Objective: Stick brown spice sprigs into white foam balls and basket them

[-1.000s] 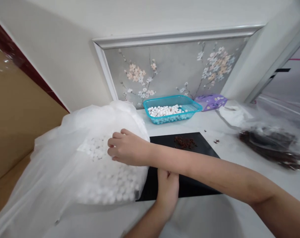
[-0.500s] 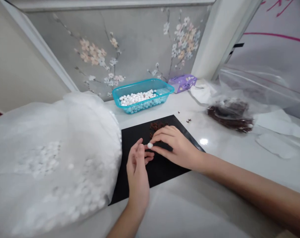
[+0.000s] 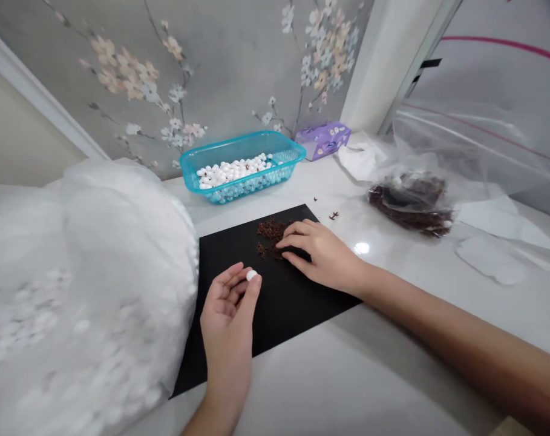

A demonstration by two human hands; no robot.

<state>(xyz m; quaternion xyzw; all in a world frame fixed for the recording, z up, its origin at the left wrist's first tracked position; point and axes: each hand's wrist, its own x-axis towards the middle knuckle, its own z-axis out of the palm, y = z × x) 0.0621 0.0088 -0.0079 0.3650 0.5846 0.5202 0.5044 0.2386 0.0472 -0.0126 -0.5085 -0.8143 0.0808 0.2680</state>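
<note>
Between its thumb and fingertips, my left hand (image 3: 232, 321) pinches a small white ball (image 3: 252, 275) above a black sheet (image 3: 293, 318). My right hand (image 3: 320, 251) reaches the pile of small dark-brown branched pieces (image 3: 270, 230) on that sheet. Its thumb and index fingertips are slightly apart at the pile's near edge, and no piece can be made out between them. Part of the pile is hidden behind the right fingers.
A large translucent white bag (image 3: 120, 242) of white balls stands at the left. Behind the sheet is a turquoise basket (image 3: 190, 163) holding white balls, beside a purple packet (image 3: 324, 142). A clear bag of brown pieces (image 3: 411, 209) lies at the right, near loose pieces (image 3: 333, 215).
My right hand has let go of the white ball and moved away to the brown pile. The ball is now in my left hand. The camera view has shifted.
</note>
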